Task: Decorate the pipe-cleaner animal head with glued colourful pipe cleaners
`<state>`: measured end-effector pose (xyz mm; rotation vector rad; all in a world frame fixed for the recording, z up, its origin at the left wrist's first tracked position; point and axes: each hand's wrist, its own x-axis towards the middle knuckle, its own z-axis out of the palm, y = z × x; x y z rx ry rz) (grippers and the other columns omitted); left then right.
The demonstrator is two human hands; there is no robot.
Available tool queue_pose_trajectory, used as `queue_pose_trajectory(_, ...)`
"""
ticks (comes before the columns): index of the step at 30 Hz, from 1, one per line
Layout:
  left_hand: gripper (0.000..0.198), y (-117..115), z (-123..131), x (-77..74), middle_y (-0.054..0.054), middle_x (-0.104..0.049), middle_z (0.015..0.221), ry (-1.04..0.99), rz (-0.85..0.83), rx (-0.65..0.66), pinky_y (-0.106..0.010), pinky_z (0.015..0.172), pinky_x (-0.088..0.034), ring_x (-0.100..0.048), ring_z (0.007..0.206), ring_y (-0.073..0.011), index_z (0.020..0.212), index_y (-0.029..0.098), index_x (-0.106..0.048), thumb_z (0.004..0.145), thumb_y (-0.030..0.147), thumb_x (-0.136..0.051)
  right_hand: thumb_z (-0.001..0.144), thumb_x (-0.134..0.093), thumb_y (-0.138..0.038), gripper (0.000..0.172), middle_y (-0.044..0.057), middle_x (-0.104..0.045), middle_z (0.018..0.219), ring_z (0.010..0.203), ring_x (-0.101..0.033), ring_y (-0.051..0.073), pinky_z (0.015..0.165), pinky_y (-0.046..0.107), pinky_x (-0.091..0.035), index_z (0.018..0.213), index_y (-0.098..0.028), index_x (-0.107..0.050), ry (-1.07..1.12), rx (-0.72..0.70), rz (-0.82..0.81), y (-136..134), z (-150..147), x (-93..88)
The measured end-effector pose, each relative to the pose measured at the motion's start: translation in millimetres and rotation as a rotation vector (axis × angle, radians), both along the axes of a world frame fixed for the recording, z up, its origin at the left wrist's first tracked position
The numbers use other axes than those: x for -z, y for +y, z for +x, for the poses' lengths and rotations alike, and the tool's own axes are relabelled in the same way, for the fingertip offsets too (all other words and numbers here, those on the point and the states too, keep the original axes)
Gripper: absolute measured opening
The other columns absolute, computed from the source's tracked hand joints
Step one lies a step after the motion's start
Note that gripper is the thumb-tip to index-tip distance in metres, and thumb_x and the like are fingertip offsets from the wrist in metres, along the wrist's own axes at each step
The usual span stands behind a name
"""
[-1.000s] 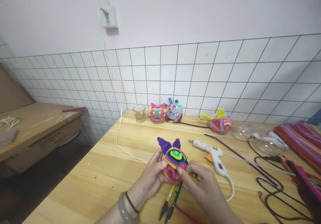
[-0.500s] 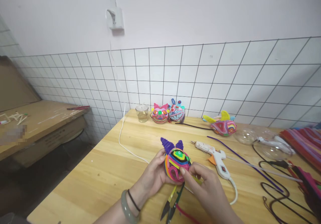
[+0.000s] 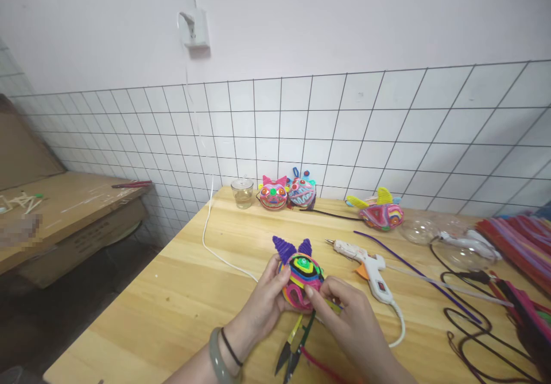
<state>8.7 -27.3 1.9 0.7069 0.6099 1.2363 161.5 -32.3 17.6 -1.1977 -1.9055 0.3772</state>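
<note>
My left hand (image 3: 262,297) is wrapped round the left side of a ball-shaped ornament (image 3: 297,280) covered in coloured pipe cleaners, with two purple ears and a green-centred eye on top. At its lower right, the thumb and fingers of my right hand (image 3: 350,315) are pinched against a pink pipe cleaner on the ball's face. What lies behind those fingers is hidden. Below the ornament, thread snips (image 3: 295,349) lie on the table with blades apart, partly covered. A loose pink pipe cleaner (image 3: 318,364) runs beside them, beneath my right wrist.
To the right is a white glue gun (image 3: 364,266) near a purple pipe cleaner (image 3: 413,272) and dark cord (image 3: 486,329). Finished ornaments (image 3: 274,193) and a glass cup (image 3: 242,193) stand by the wall. Clear plastic balls (image 3: 417,230) and bundled pipe cleaners (image 3: 516,246) are farther right.
My left thumb has shifted further onto the ornament's front. The ornament has turned very slightly, and my right fingers still press its pink strip. The whole view has drifted a little.
</note>
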Motion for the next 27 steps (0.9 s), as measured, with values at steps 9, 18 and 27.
queue_pose_trajectory(9,0.029,-0.1,-0.8,-6.0,-0.009,-0.068,0.106,-0.001,0.001,-0.028,-0.036,0.075,-0.055,-0.067,0.092,-0.0227,0.108,0.019,-0.056,0.082,0.029,-0.065,0.089,-0.05,-0.04,0.039,-0.003,-0.046,0.053,0.05,-0.046,0.013,0.049,0.024,-0.035,0.056,-0.022,-0.041,-0.018,-0.009,0.005,-1.4,-0.2,2.2)
queue_pose_trajectory(18,0.047,-1.0,1.5,-4.2,-0.013,-0.067,0.109,-0.008,0.013,0.011,-0.04,0.069,-0.055,-0.067,0.089,-0.0258,0.111,0.018,-0.055,0.08,0.054,-0.06,0.089,-0.049,-0.038,0.037,-0.003,-0.047,0.053,0.05,-0.047,0.013,0.05,0.024,-0.035,0.056,-0.022,-0.041,-0.04,0.014,0.018,-0.4,0.0,1.6)
queue_pose_trajectory(27,0.057,-4.0,3.6,-5.6,-0.008,-0.069,0.103,0.092,0.093,-0.059,-0.031,0.083,-0.048,-0.064,0.092,-0.0189,0.113,0.019,-0.053,0.064,0.026,-0.082,0.088,-0.049,-0.037,0.035,-0.001,-0.052,0.055,0.053,-0.05,0.014,0.052,0.025,-0.035,0.057,-0.021,-0.043,-0.035,0.007,-0.062,-0.9,-2.2,2.7)
